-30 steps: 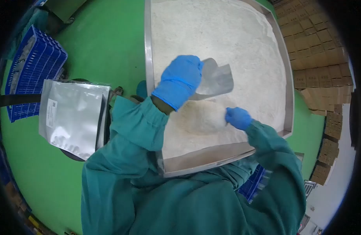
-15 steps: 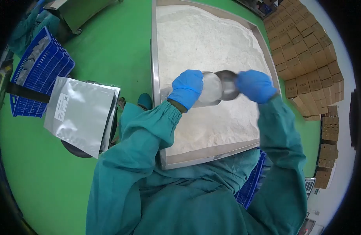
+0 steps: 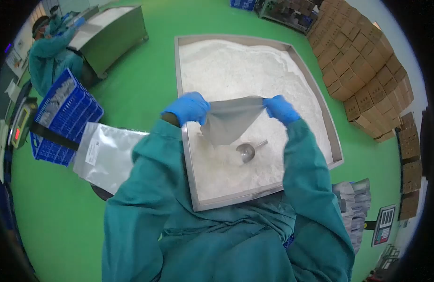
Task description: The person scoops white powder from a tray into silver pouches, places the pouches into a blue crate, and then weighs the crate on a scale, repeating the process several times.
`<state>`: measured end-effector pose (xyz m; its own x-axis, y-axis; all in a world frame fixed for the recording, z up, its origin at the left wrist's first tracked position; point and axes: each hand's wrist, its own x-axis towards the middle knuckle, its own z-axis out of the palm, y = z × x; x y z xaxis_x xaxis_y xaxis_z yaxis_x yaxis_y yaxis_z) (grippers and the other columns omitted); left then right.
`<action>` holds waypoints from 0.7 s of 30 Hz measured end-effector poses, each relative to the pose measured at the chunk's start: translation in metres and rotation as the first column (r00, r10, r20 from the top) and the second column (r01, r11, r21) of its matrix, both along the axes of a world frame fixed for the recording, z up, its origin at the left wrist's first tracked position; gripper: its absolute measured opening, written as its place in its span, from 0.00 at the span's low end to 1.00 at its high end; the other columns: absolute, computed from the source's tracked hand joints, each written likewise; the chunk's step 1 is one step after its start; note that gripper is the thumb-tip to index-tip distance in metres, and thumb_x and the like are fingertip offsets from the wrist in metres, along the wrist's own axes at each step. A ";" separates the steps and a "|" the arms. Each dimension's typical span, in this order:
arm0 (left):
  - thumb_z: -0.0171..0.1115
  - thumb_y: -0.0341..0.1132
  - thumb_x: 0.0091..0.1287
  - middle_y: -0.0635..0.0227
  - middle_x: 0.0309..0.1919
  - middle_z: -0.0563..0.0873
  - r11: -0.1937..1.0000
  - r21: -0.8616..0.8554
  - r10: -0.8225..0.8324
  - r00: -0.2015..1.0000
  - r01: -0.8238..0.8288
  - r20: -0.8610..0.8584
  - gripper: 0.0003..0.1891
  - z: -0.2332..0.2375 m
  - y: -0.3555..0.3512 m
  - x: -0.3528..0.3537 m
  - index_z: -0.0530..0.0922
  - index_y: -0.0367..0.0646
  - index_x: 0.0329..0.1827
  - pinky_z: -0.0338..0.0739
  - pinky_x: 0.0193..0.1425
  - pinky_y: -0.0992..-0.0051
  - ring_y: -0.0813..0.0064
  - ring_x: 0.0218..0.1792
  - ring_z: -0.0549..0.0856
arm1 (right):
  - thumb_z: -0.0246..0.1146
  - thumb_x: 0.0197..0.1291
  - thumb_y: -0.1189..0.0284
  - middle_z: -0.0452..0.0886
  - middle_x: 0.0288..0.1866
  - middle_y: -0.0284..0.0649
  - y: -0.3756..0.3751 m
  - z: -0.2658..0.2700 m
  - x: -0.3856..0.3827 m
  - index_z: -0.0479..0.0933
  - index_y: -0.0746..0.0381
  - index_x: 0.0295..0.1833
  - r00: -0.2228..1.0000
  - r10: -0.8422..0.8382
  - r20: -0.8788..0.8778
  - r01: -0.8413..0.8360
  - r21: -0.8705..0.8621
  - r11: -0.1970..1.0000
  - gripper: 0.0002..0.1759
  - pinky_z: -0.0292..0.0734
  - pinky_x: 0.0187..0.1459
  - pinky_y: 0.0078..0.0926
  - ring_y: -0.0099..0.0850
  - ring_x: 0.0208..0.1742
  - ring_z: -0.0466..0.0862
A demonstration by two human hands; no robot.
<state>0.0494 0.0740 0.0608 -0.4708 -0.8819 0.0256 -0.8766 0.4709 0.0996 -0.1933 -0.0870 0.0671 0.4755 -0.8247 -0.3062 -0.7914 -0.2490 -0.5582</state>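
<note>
Both hands wear blue gloves. My left hand (image 3: 192, 108) grips the left top corner of a grey bag (image 3: 233, 120), and my right hand (image 3: 280, 109) grips its right top corner. The bag is stretched between them above white powder (image 3: 226, 66) in a large metal tray (image 3: 180, 70). Below the bag, a metal scoop (image 3: 246, 152) lies on the powder, its handle toward the upper right.
Flat silver bags (image 3: 104, 152) are stacked at the left, near a blue crate (image 3: 68, 117) and a scale (image 3: 23, 124). A co-worker (image 3: 52, 51) is beside another table (image 3: 113, 40). Cartons (image 3: 358, 56) line the right; filled bags (image 3: 353, 207) stand lower right.
The scoop has left my right hand and now lies on the powder. My hands have moved apart, with the bag stretched between them. The view has shifted, showing the co-worker more fully.
</note>
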 end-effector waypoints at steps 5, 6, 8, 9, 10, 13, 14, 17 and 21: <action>0.56 0.40 0.52 0.61 0.18 0.79 0.959 0.031 0.279 0.928 -0.281 -0.248 0.11 0.100 0.003 -0.030 0.79 0.44 0.17 0.72 0.30 0.64 0.62 0.25 0.79 | 0.53 0.45 0.59 0.67 0.07 0.39 0.032 0.086 -0.054 0.72 0.64 0.09 0.986 -0.080 0.149 0.101 -0.144 0.984 0.22 0.65 0.21 0.30 0.30 0.14 0.69; 0.56 0.41 0.54 0.61 0.18 0.79 0.957 0.048 0.287 0.914 -0.286 -0.287 0.13 0.097 0.005 -0.033 0.78 0.44 0.16 0.71 0.29 0.64 0.63 0.23 0.78 | 0.53 0.46 0.59 0.69 0.08 0.40 0.060 0.110 -0.068 0.73 0.63 0.10 0.994 -0.024 0.106 0.043 -0.179 0.983 0.22 0.66 0.21 0.31 0.33 0.13 0.69; 0.54 0.42 0.59 0.63 0.15 0.77 0.930 0.186 0.366 0.767 -0.316 -0.528 0.18 0.101 0.058 -0.065 0.76 0.43 0.15 0.71 0.30 0.65 0.67 0.20 0.77 | 0.52 0.52 0.62 0.74 0.18 0.39 0.081 0.098 -0.111 0.75 0.60 0.11 0.973 0.149 0.175 -0.110 -0.215 0.970 0.21 0.69 0.38 0.31 0.35 0.27 0.73; 0.53 0.42 0.60 0.62 0.19 0.78 0.944 0.102 0.325 0.839 -0.313 -0.437 0.16 0.082 0.075 -0.080 0.77 0.42 0.18 0.72 0.32 0.64 0.65 0.23 0.78 | 0.52 0.53 0.63 0.75 0.24 0.40 0.071 0.049 -0.144 0.76 0.57 0.11 0.865 0.446 0.229 -0.294 -0.489 0.822 0.21 0.66 0.44 0.33 0.36 0.34 0.73; 0.51 0.41 0.61 0.60 0.22 0.79 0.959 0.022 0.278 0.915 -0.284 -0.292 0.15 0.062 0.097 -0.097 0.78 0.42 0.22 0.73 0.35 0.63 0.63 0.26 0.79 | 0.53 0.51 0.61 0.74 0.26 0.42 0.081 0.037 -0.159 0.76 0.55 0.11 0.913 0.405 0.051 -0.350 -0.412 0.841 0.20 0.66 0.45 0.36 0.38 0.36 0.72; 0.46 0.46 0.62 0.56 0.27 0.82 0.958 0.112 0.277 0.953 -0.264 -0.122 0.19 0.001 0.136 -0.147 0.80 0.41 0.27 0.73 0.41 0.59 0.56 0.31 0.80 | 0.48 0.56 0.57 0.76 0.23 0.44 0.130 0.024 -0.194 0.79 0.54 0.13 0.928 0.373 -0.008 -0.365 -0.233 0.901 0.24 0.67 0.46 0.37 0.40 0.35 0.74; 0.46 0.49 0.60 0.54 0.21 0.81 0.953 0.134 0.296 0.928 -0.271 -0.227 0.23 0.034 0.158 -0.172 0.80 0.40 0.21 0.74 0.36 0.58 0.55 0.24 0.80 | 0.47 0.55 0.56 0.77 0.20 0.46 0.137 0.024 -0.201 0.79 0.55 0.12 0.936 0.353 -0.008 -0.348 -0.182 0.920 0.25 0.69 0.43 0.37 0.42 0.32 0.75; 0.47 0.51 0.59 0.58 0.15 0.79 0.977 0.196 0.138 0.941 -0.079 -0.308 0.25 0.056 0.149 -0.176 0.78 0.41 0.15 0.74 0.34 0.63 0.60 0.20 0.79 | 0.47 0.53 0.58 0.76 0.19 0.46 0.140 0.031 -0.215 0.79 0.56 0.13 0.936 0.347 -0.063 -0.351 -0.268 0.897 0.24 0.70 0.40 0.36 0.43 0.28 0.76; 0.50 0.48 0.58 0.61 0.12 0.78 0.906 0.355 0.374 0.831 -0.232 -0.411 0.23 0.122 0.094 -0.158 0.76 0.43 0.11 0.73 0.27 0.69 0.68 0.17 0.78 | 0.47 0.59 0.52 0.77 0.22 0.49 0.166 0.116 -0.224 0.80 0.58 0.22 0.972 0.162 0.171 -0.068 -0.455 0.888 0.26 0.70 0.39 0.37 0.44 0.30 0.76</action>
<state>-0.1086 0.1676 0.1826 -0.1737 -0.9800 -0.0975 -0.7876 0.0788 0.6112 -0.4175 0.0794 0.1827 0.5874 -0.7870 0.1886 -0.6265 -0.5897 -0.5097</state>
